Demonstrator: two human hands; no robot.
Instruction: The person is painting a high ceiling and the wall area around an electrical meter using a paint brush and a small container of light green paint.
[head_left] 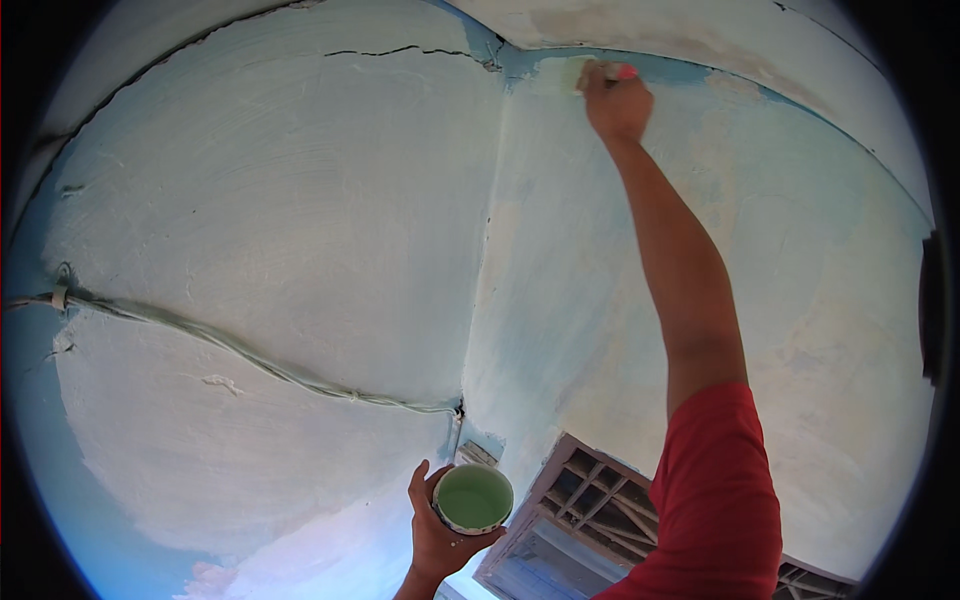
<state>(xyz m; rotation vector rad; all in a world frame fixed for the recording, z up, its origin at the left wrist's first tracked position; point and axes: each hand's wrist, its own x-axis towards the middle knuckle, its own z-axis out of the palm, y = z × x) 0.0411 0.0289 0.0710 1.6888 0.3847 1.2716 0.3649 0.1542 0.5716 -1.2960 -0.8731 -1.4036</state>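
Observation:
My left hand point(438, 535), low in the middle, is wrapped round a small round tub of pale green paint point(474, 498). The tub's mouth faces me and paint smears mark its rim. High up, my right arm reaches to the top of the wall, in a red sleeve. There my right hand point(618, 108) is closed on what looks like a paintbrush point(627, 72); only its pinkish-red end shows clearly, and the bristles are mostly hidden by the fingers. Just left of that hand, a pale yellowish-green patch point(556, 80) lies over the blue wall under the ceiling edge.
Two patchy pale blue walls meet at a corner point(486, 240). Bundled cables point(230, 340) cross the left wall to the corner, near a small fixture point(477, 452). A brown window frame with a grille point(600, 490) stands low at right. Cracks point(410, 50) run below the ceiling point(620, 20).

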